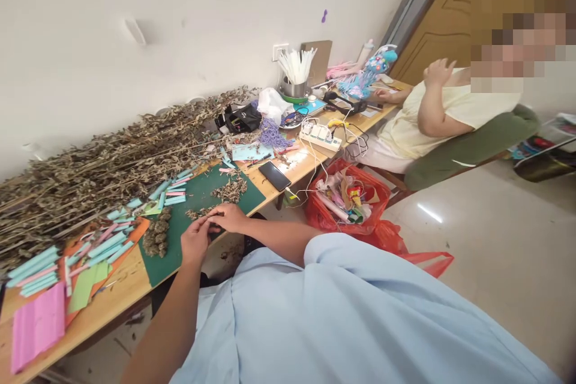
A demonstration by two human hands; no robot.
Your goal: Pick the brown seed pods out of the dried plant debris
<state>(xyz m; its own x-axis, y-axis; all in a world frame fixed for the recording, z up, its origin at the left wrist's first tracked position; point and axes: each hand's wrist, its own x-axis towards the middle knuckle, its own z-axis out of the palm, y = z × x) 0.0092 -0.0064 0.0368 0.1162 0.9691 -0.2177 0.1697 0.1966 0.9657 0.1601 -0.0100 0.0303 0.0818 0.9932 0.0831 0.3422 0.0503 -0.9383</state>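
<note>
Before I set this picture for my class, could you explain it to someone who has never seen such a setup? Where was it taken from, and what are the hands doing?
There is no machine here. This single view comes from a camera worn on a person's head, looking forward and down. The person's left hand and right hand meet, fingertips together, at the near edge of a green mat. Anything between the fingers is too small to make out.

On the mat lie loose dried plant bits and a lumpy dried clump. Dried stems are heaped along the wooden table, near blue and pink rolls and a phone. Another person sits at the far end.
</note>
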